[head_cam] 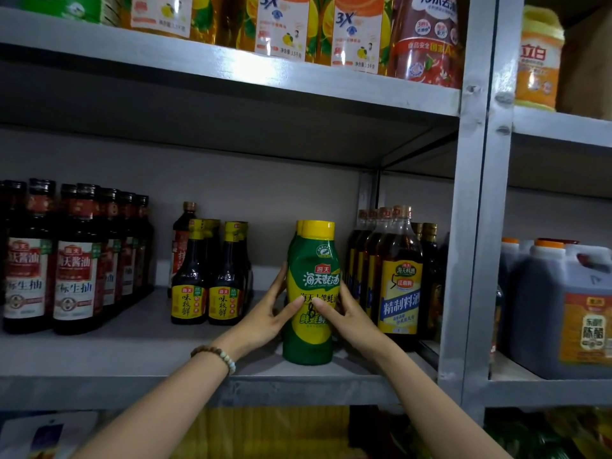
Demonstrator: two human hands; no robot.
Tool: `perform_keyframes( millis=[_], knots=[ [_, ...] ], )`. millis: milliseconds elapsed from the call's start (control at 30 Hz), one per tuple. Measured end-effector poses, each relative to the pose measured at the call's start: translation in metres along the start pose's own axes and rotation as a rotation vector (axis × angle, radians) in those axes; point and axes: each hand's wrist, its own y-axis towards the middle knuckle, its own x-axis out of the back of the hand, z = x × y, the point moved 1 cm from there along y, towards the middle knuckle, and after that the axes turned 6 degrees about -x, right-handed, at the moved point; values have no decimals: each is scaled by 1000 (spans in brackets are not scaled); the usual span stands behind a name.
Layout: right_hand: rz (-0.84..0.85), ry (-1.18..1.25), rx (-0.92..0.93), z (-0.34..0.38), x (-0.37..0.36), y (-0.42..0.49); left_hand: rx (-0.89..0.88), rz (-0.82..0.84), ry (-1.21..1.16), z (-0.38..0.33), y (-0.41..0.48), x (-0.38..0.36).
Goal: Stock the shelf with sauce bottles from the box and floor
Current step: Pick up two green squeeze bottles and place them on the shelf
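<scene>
A green and yellow oyster sauce bottle [313,270] with a yellow cap stands upright near the front of the grey middle shelf [139,362]. Another bottle of the same kind stands right behind it, mostly hidden. My left hand [265,318] wraps the bottle's left side, thumb on the label. My right hand [347,316] holds its right side, thumb on the label too. The box and the floor are out of view.
Dark soy sauce bottles [71,260] fill the shelf's left. Small yellow-labelled bottles [208,279] stand left of my hands; cooking wine bottles [395,276] crowd the right. A steel upright [477,200] separates large jugs [559,309]. Detergent bottles [427,38] line the upper shelf.
</scene>
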Motion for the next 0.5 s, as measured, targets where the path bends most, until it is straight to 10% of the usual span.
perform_keyframes(
  millis=[500],
  knots=[
    [-20,24,-1,1,5,0,-12,-3,-8,6,7,-2]
  ],
)
